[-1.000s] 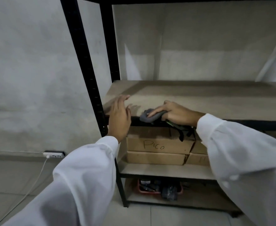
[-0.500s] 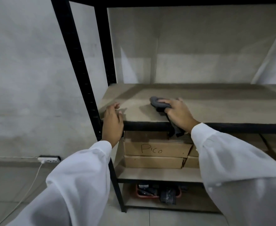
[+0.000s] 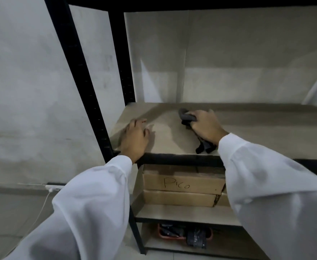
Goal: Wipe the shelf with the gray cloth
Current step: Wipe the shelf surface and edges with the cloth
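Observation:
The shelf (image 3: 257, 128) is a tan board in a black metal frame, at about chest height. My right hand (image 3: 205, 126) presses the gray cloth (image 3: 186, 117) flat on the board, well back from the front edge. A dark tail of the cloth trails under my wrist toward the front rail. My left hand (image 3: 135, 136) rests palm down on the board's front left corner, fingers spread, holding nothing.
Black uprights (image 3: 82, 87) stand at the left of the shelf. Below it, stacked cardboard boxes (image 3: 182, 184), one marked "Pico", sit on a lower board. A red basket (image 3: 172, 231) is on the bottom level. A white power strip (image 3: 51, 187) and cable lie by the wall.
My right hand has pushed the cloth from the shelf's front edge toward the back. My left hand has stayed at the front left corner.

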